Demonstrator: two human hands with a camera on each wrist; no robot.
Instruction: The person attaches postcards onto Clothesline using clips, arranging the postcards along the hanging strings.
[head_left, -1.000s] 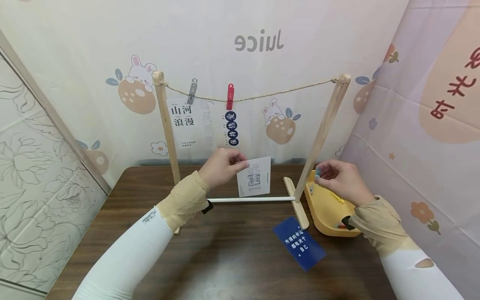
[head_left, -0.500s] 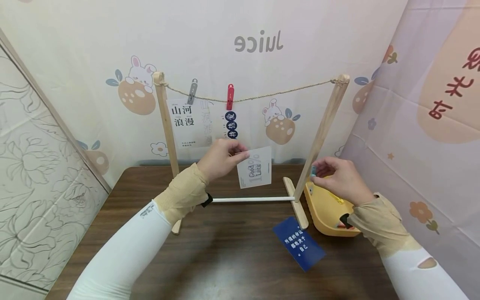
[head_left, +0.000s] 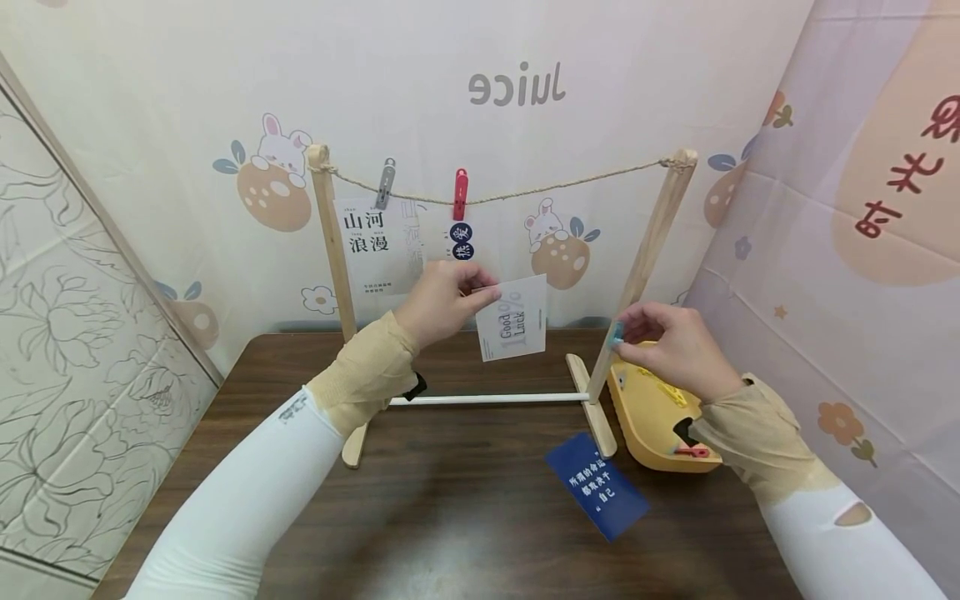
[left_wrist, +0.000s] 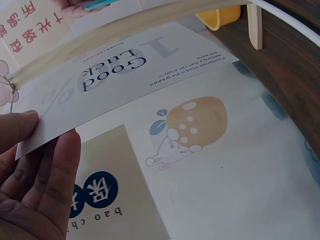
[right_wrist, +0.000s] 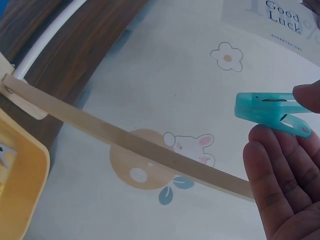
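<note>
My left hand point(head_left: 446, 302) pinches the upper left corner of a white "Good Luck" card point(head_left: 516, 321), held below the rope and in front of another hung card. My right hand point(head_left: 675, 346), by the right wooden post, pinches a teal clothespin point(right_wrist: 267, 109) between thumb and fingers. The clothespin's jaws look closed in the right wrist view. A twine rope point(head_left: 570, 182) sags between two wooden posts. On it, a grey clothespin point(head_left: 386, 183) holds a white card point(head_left: 369, 262) and a red clothespin point(head_left: 461, 196) holds a card with blue circles point(left_wrist: 102, 190).
A blue card point(head_left: 597, 485) lies on the brown table point(head_left: 450, 500) near the stand's right foot. Behind my right hand sits a yellow basket point(head_left: 633, 433) with yellow and red clothespins inside. A white bar point(head_left: 510, 399) joins the stand's posts low down.
My left hand has raised the "Good Luck" card, which now covers more of the card behind it. My right hand has moved up and left with the teal clothespin, away from the basket.
</note>
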